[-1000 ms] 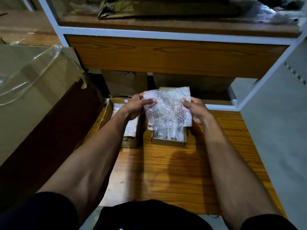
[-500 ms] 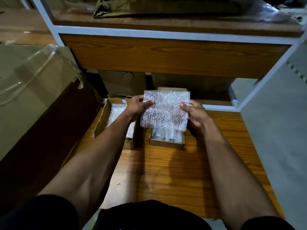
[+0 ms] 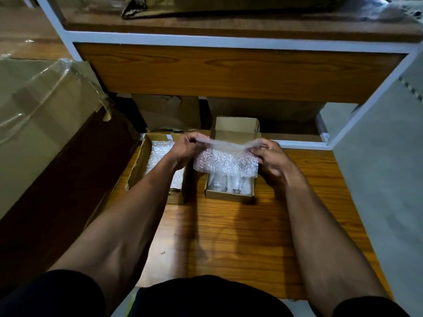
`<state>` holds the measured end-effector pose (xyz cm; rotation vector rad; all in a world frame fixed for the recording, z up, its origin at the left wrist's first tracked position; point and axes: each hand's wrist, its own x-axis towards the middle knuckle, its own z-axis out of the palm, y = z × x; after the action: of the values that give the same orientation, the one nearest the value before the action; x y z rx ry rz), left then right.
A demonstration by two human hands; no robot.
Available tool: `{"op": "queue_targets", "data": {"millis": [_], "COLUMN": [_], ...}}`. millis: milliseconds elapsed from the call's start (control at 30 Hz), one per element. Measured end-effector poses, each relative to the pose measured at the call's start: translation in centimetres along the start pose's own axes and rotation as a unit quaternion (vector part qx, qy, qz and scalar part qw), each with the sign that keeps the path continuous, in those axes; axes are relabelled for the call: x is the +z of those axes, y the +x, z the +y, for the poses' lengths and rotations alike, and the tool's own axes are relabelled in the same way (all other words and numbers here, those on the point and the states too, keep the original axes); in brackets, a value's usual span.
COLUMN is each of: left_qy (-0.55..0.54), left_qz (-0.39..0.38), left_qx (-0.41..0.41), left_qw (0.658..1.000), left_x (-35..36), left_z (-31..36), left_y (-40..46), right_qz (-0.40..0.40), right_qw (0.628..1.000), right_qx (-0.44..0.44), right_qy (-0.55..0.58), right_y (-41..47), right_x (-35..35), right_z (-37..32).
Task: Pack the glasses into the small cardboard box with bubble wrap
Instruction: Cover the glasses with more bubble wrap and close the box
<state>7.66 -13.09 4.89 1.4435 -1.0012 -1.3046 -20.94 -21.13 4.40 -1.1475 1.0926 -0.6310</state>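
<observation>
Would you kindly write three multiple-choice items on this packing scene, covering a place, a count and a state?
1. Where does the small open cardboard box holding clear glasses stand?
A. on the wooden table
B. on the upper shelf
C. on the floor

2. How many hands hold the clear bubble wrap sheet?
A. none
B. one
C. two

3. How is the small box's lid?
A. taped shut
B. open, standing up at the back
C. torn off

Answers: 1 A, it rests on the brown wooden table. 2 C, the left hand and right hand each pinch a far corner. 3 B, the flap rises behind the sheet.
</observation>
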Motion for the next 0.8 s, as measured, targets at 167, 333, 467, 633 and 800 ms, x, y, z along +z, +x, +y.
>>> {"op": "queue_targets", "data": {"millis": [167,333,467,633,800], "left_qy": [0.031,0.045,0.034,-0.004,-0.064], "left_qz": [-0.004,0.002,0.017,0.039,0.036], "left_qx": [-0.004,-0.004,-0.001,-0.032,-0.081], "left_qw": [0.999,0.999,0.999,0.999,0.994], "left_x": [-0.3,0.1,0.1,0.6,0.5], "left_z": [-0.1,-0.7,-1.2,-0.7,-0.8], "left_y": [0.0,0.1,0.3,0.2,0.8], "right_qz": [0.0,-0.016,-0.041,-0.056,-0.054], "right_qw": [1.0,1.0,0.999,0.998,0.998], "right_qx": [-0.01,-0.011,-0.003,0.0,-0.01], "right_qy": [-0.023,-0.024,-0.012,0.011,0.001], "right_y": [-0.3,-0.5,-0.4,0.1,0.3], "right_x": [-0.3,-0.6,-1.1,-1.6,-1.7], "right_z": [-0.1,0.0,0.4,1.4,1.6]}}
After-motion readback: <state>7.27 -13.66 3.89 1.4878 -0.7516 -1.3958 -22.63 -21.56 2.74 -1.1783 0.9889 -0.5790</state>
